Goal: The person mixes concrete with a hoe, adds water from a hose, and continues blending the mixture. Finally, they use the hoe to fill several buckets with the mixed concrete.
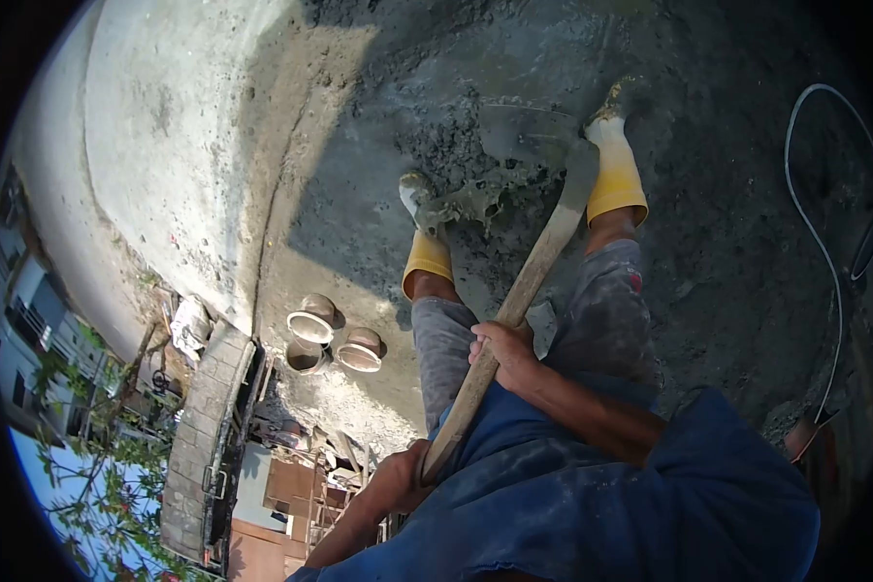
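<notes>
Both my hands grip the wooden handle of a hoe (541,260), which runs slantwise up from my waist. My left hand (403,475) is wrapped around the handle's lower end, beside my shirt. Farther up the shaft, my right hand (506,354) is closed around it in front of my thighs. Between my boots, the wide hoe blade (529,131) lies in wet grey mortar (446,136), its edge partly covered. A lump of wet mix (475,201) is in the air or spilling near the left boot (427,254). The right boot (616,179) stands beside the blade.
Several buckets (359,357) stand on sandy ground to the left. A pale slab (165,116) lies at upper left, near a block wall (199,446). A light hose or cable (826,242) curves across the right side. Scrap wood (344,451) lies at lower left.
</notes>
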`<state>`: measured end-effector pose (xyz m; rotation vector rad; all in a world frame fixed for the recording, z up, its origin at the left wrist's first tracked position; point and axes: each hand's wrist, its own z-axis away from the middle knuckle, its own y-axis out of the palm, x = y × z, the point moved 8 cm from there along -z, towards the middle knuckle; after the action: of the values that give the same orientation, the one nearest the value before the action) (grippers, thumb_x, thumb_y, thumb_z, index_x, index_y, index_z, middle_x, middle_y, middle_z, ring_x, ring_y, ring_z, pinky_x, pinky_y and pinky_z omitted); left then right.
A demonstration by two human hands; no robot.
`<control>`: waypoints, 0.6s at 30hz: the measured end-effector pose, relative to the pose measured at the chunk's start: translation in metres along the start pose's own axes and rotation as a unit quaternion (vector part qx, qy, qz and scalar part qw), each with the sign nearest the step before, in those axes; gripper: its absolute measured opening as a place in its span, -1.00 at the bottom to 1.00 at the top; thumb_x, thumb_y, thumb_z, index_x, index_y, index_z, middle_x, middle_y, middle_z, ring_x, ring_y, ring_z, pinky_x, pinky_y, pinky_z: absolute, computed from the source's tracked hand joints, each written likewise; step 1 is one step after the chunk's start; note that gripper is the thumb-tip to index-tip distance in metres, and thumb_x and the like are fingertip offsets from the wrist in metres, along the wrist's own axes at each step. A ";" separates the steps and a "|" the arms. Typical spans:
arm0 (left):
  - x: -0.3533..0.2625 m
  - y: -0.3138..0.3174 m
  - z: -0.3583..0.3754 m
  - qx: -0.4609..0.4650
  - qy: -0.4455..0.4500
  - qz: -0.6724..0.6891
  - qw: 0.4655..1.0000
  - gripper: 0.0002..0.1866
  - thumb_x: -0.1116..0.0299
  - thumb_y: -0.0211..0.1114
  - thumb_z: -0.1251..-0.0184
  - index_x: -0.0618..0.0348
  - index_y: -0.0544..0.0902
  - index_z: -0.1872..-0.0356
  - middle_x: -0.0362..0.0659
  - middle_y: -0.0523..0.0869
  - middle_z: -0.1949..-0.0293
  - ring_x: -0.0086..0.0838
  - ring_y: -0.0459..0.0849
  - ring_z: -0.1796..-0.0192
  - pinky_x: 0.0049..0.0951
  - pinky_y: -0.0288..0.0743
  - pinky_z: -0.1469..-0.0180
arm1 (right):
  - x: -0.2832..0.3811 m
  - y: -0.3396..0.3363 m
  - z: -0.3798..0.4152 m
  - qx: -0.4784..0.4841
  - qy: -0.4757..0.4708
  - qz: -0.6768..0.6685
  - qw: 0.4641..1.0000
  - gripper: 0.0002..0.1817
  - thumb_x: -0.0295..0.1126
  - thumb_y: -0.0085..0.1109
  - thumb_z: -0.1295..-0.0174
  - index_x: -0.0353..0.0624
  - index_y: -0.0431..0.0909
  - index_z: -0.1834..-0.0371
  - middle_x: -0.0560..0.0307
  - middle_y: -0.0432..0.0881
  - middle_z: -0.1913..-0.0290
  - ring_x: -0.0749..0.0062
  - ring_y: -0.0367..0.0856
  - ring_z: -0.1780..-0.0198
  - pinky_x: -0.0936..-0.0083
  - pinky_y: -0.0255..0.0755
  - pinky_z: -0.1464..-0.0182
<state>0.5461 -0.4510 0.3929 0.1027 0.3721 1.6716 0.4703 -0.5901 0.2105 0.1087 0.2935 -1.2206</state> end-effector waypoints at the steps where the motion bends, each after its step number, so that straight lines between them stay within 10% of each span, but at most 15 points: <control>1: -0.007 -0.009 -0.009 -0.020 0.013 -0.004 1.000 -0.32 0.34 0.39 0.12 0.19 0.35 -0.13 0.25 0.65 0.30 0.16 0.63 0.15 -0.03 0.51 0.10 | 0.013 0.008 -0.005 0.024 -0.014 -0.013 1.000 -0.84 -0.57 0.23 -0.03 -0.19 0.40 0.51 0.16 0.41 0.59 0.38 0.47 0.63 0.37 0.40 0.59; 9: -0.086 -0.057 -0.186 -0.230 0.167 0.129 0.950 -0.40 0.39 0.34 0.12 0.31 0.37 -0.04 0.22 0.62 0.32 0.10 0.66 0.16 -0.14 0.49 0.09 | 0.201 0.088 -0.116 0.051 -0.214 0.209 0.953 -0.86 -0.56 0.24 0.01 -0.28 0.44 0.48 0.11 0.47 0.58 0.41 0.49 0.63 0.41 0.46 0.62; 18: -0.033 0.005 -0.082 -0.060 0.050 0.207 0.975 -0.33 0.31 0.40 0.06 0.31 0.38 -0.13 0.14 0.61 0.05 -0.13 0.59 -0.04 -0.30 0.41 -0.12 | 0.045 0.022 -0.102 -0.028 -0.076 0.217 0.973 -0.89 -0.60 0.16 0.03 -0.33 0.40 0.52 0.04 0.46 0.63 0.35 0.49 0.68 0.39 0.42 0.67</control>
<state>0.5227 -0.4989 0.3221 0.0054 0.3387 2.1145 0.4881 -0.5991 0.0983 0.0271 0.1579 -0.7794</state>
